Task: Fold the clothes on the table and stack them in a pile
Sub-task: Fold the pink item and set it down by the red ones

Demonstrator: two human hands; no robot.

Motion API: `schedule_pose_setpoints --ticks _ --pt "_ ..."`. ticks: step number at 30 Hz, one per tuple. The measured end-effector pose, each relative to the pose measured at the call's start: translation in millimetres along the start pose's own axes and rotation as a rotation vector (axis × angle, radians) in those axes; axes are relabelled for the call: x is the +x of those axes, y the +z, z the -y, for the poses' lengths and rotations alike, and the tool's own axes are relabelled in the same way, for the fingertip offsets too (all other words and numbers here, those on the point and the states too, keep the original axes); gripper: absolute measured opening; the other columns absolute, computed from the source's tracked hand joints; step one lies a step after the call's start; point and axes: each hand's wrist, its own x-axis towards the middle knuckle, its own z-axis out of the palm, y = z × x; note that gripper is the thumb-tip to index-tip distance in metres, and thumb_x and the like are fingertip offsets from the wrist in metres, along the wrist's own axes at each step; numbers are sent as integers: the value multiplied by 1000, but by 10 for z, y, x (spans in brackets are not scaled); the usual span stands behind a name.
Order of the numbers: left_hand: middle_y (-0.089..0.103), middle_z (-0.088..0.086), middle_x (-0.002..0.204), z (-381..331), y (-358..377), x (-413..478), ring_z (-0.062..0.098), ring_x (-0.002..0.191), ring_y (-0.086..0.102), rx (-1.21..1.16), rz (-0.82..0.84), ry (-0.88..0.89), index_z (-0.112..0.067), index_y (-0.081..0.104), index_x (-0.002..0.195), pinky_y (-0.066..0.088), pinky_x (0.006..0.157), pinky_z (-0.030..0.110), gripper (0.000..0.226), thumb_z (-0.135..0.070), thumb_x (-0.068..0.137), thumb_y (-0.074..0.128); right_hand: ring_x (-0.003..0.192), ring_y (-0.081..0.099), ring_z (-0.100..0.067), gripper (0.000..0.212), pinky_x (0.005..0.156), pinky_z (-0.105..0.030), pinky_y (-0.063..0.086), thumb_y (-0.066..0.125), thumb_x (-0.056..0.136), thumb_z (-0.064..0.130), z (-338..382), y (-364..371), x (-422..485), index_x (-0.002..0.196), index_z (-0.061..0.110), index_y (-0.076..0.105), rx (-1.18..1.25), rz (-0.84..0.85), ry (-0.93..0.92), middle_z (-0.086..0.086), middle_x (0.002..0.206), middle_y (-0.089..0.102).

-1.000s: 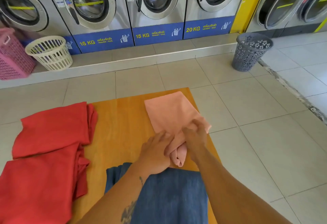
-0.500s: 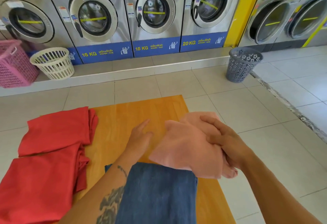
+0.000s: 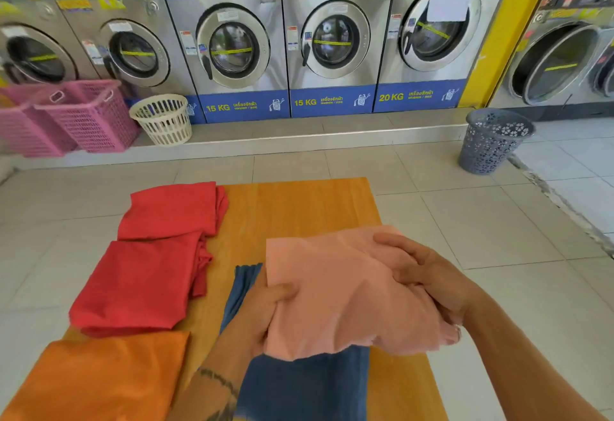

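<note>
A folded pink cloth [image 3: 339,287] is held just above the folded blue garment [image 3: 305,387] on the wooden table [image 3: 299,208]. My left hand [image 3: 262,311] grips the pink cloth's left edge, thumb on top. My right hand [image 3: 428,274] holds its right side, fingers spread over the fabric. Two folded red garments [image 3: 156,254] lie on the table's left part, one behind the other. A folded orange garment [image 3: 99,374] lies at the near left.
A row of washing machines [image 3: 232,42] lines the far wall on a raised step. Pink baskets [image 3: 76,115] and a cream basket [image 3: 162,118] stand at the left, a grey basket [image 3: 491,141] at the right. Tiled floor surrounds the table.
The pink cloth has been lifted off the table's right side and brought nearer, over the blue garment. My left hand has taken hold of its left edge. The camera has tilted up.
</note>
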Motion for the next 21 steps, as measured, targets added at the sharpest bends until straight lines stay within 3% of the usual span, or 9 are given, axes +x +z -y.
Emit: schedule_pose_setpoints --ticks 2,5,8,11,13,16,19,21 --pt "64 -3 127 -34 -233 -141 26 108 65 99 -118 96 -43 43 139 56 77 42 72 -3 84 67 115 57 -19 59 93 -40 50 57 84 -5 -6 295 18 117 42 69 -98 -52 -6 11 134 53" --pt "55 -14 133 -133 -605 -393 9 107 59 248 -230 191 -48 34 143 51 75 24 85 10 85 57 104 52 -3 58 75 -21 43 52 86 -7 -5 838 28 118 40 67 -179 -80 -31 19 124 50" --pt "54 -6 139 -196 -1092 -632 15 116 59 270 -289 264 -43 31 150 54 83 29 96 18 79 49 105 51 -7 60 77 -23 44 51 85 -8 -110 1404 100 122 37 65 -245 -86 -40 12 131 47" --pt "57 -6 132 -247 -1644 -940 13 114 58 327 -363 296 -47 31 149 55 82 30 98 19 78 46 106 55 -11 61 86 -35 51 51 84 -5 -255 2028 126 117 44 67 -253 -67 -16 9 133 47" --pt "54 -11 134 -250 -2038 -1149 11 118 55 423 -414 309 -50 33 147 53 91 29 91 14 84 47 108 58 -17 62 88 -41 53 52 83 -4 -335 2483 131 115 47 68 -264 -37 -12 9 134 49" --pt "54 -17 138 -225 -2627 -1431 9 124 53 509 -526 362 -53 42 141 47 104 35 75 2 90 44 111 57 -15 61 87 -37 52 51 82 -3 -462 3126 144 117 44 67 -267 2 -20 9 137 48" --pt "59 -21 131 -170 -3081 -1652 5 115 57 546 -604 392 -47 54 133 48 95 30 62 -3 91 43 113 53 -13 60 92 -37 50 51 83 -2 -630 3677 162 120 43 65 -252 9 -22 10 137 44" --pt "62 -16 122 -94 -3281 -1696 6 107 58 522 -631 348 -40 62 123 47 84 28 41 -13 96 47 106 53 -11 61 94 -38 49 49 85 -6 -816 3940 161 129 35 61 -304 4 -3 9 136 44"
